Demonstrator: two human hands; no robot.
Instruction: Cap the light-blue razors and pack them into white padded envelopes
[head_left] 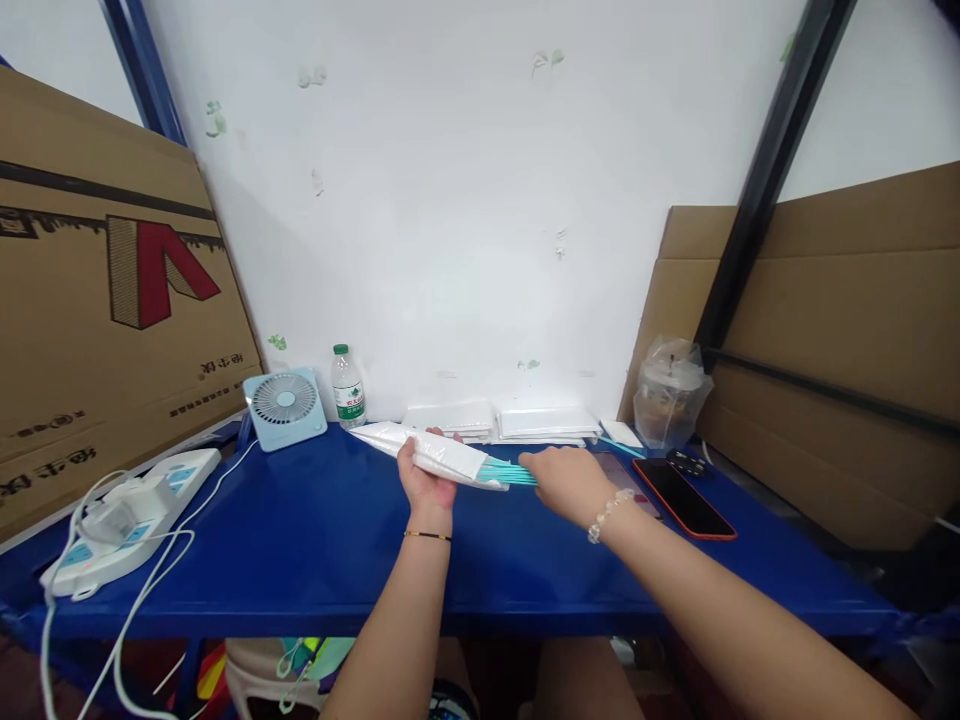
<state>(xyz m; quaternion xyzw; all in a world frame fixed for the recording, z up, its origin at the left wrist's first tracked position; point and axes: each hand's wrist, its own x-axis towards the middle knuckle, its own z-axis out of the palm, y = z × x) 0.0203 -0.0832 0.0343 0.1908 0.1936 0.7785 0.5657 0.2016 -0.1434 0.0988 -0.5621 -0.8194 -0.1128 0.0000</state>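
The left hand [426,478] is wrapped around a long, slim white plastic sleeve [427,452], its fingers clamped on the middle of it and holding it just above the blue counter [322,540], tilted so the far end points toward the small desk fan [285,407] and the water bottle [348,387]. Out of the sleeve's near, open end sticks a bundle of thin teal sticks [508,471], perhaps straws or stirrers; their exact kind is too small to tell. The right hand [564,480] meets the free end of that bundle, fingers drawn together on the teal tips, though the back of the hand hides just how they grip. Judging by this, the step in hand is the seating of the sticks in the sleeve: part of their length is inside, part is bare. The next move would seem to call for a straight push or pull along the sleeve's axis, with the left hand keeping the mouth open and steady so the thin film does not bunch or snag on a stick end. Behind the hands lies a stack of flat white packets [517,421] against the wall; to the right rest a smartphone with a red edge [684,497] and a bagged drink cup [667,392], and at the left a white power strip [131,515] with its cables.
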